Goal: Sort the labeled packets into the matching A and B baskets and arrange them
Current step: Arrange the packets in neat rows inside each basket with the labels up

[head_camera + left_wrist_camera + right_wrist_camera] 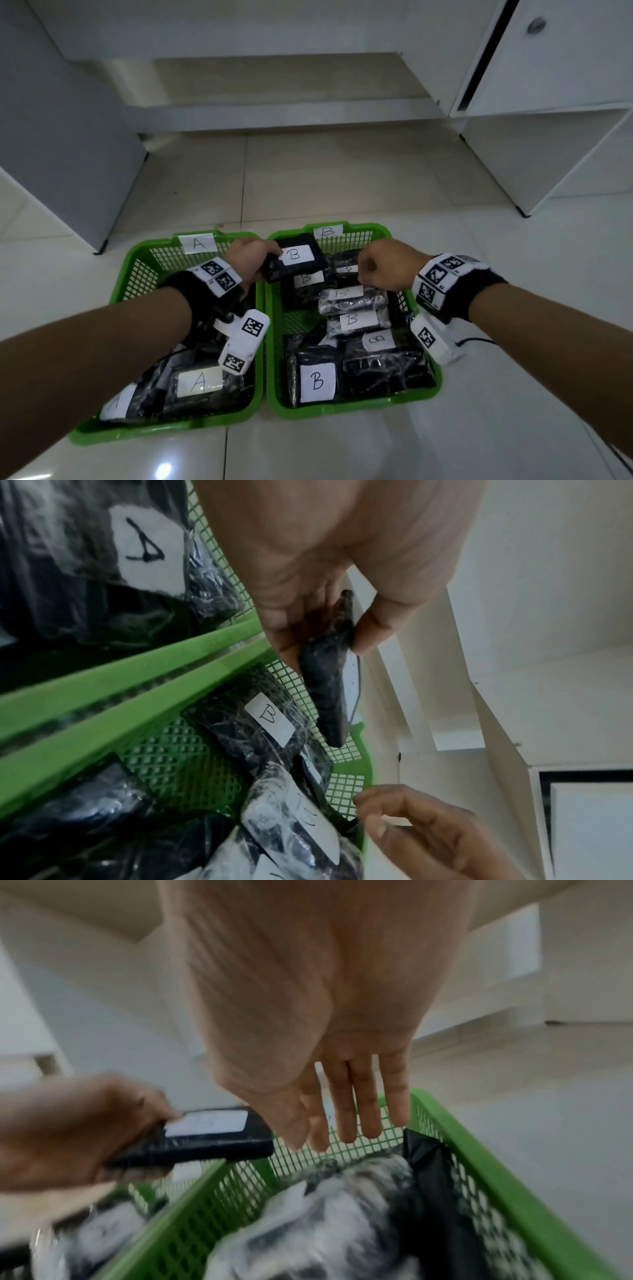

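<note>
Two green baskets stand side by side on the floor: basket A [118,284] on the left, basket B [346,409] on the right, each with a paper letter tag on its far wall. My left hand [260,257] grips a black packet labelled B [296,257] by its left end, above the far left corner of basket B. The left wrist view shows thumb and fingers pinching this packet [329,696]. My right hand [373,270] hovers over the far part of basket B, holding nothing; its fingers [352,1110] hang straight. Several B packets [352,318] lie in basket B.
Packets labelled A [200,380] lie in the near end of basket A, partly hidden by my left forearm. A white cabinet with open doors [548,61] and a low shelf [281,113] stands beyond the baskets. Glossy tile floor [342,178] surrounds them.
</note>
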